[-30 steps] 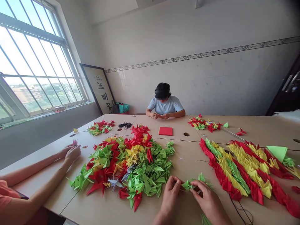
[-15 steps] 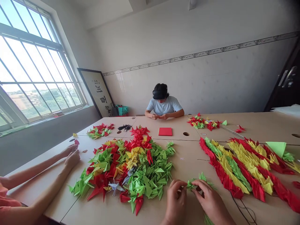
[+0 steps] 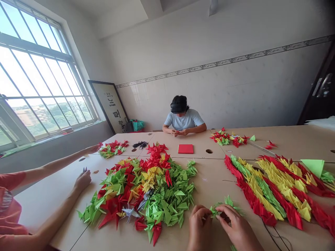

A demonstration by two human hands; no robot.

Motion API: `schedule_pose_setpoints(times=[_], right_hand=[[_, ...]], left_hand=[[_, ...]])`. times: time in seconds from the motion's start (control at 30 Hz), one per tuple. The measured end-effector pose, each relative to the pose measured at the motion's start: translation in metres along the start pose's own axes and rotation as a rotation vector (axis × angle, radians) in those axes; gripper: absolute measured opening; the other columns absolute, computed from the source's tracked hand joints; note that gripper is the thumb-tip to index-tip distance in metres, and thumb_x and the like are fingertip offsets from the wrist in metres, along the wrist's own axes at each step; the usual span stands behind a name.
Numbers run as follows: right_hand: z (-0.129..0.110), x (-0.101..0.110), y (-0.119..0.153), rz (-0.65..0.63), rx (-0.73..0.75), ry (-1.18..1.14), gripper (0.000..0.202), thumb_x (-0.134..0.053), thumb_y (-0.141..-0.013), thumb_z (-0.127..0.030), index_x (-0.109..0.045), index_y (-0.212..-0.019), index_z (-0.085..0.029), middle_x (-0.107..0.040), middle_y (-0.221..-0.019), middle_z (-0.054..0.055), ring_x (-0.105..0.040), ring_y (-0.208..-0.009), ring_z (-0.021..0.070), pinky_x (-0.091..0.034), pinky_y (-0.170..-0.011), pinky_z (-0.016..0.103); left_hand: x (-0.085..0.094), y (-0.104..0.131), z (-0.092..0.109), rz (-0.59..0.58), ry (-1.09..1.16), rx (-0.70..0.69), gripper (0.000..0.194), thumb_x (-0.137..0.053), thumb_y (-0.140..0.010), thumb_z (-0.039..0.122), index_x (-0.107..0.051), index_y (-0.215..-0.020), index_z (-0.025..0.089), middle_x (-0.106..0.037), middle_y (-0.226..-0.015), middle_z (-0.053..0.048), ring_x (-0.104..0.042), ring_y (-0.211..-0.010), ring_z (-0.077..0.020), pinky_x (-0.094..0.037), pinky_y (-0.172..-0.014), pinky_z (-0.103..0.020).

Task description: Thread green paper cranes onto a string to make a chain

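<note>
"Fingers?"
"Thumb and index of my right hand (image 3: 231,220) pinch a light-green, spiky folded-paper piece (image 3: 214,211); my left hand (image 3: 200,223) has its fingers curled against the near end, can't tell if gripping."
"Handling?"
"Probably feather-light, crisp, crushable. I'd grab the thick folded layers, skip the thin points."
"Location?"
"Over the tan tabletop (image 3: 212,192), between the big red, green and yellow folded-paper heap (image 3: 149,177) on my left and slanting red, yellow and green folded-paper rows (image 3: 278,200) on my right."
</note>
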State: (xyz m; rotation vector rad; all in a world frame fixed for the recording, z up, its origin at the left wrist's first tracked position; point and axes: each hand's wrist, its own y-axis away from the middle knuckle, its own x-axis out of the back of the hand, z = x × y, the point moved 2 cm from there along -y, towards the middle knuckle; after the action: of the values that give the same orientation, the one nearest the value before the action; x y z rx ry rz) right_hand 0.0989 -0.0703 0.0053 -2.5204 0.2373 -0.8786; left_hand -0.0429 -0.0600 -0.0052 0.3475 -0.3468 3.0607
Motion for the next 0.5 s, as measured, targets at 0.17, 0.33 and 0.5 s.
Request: schedule_pose_setpoints(times=[0.17,0.33,0.5], right_hand=[[-0.0021,0.0002,0.0004,0.001,-0.01,-0.004,0.012,-0.051,-0.076,-0.024,-0.062,-0.081,-0.023,-0.07,-0.081,0.006,-0.067,-0.07,0.0192,-0.056,-0.064,0.028],[-0.0018,-0.0007,0.0004,0.003,-0.022,0.004,0.013,-0.05,-0.076,-0.024,-0.062,-0.079,-0.023,-0.07,-0.078,0.005,-0.068,-0.066,0.0184,-0.056,-0.059,0.027],[-0.0004,0.0028,0.0022,0.004,-0.035,0.015,0.02,-0.051,-0.079,-0.029,-0.063,-0.093,-0.023,-0.072,-0.085,0.006,-0.069,-0.064,0.0175,-0.057,-0.056,0.026]], left_hand=[[0.0025,-0.0011,0.005,0.017,0.026,0.033,0.015,-0.054,-0.068,0.01,-0.068,-0.065,0.018,-0.061,-0.072,-0.006,-0.055,-0.067,-0.018,-0.04,-0.058,-0.025],[0.0057,-0.0024,0.0061,0.026,0.131,0.075,0.012,-0.056,-0.074,0.025,-0.061,-0.067,0.016,-0.057,-0.069,-0.003,-0.051,-0.066,-0.0167,-0.039,-0.061,-0.026],[0.0051,-0.0032,0.0039,0.029,0.296,0.134,0.028,-0.058,-0.075,0.043,-0.054,-0.069,0.017,-0.05,-0.065,0.0,-0.044,-0.061,-0.0132,-0.037,-0.058,-0.024]])
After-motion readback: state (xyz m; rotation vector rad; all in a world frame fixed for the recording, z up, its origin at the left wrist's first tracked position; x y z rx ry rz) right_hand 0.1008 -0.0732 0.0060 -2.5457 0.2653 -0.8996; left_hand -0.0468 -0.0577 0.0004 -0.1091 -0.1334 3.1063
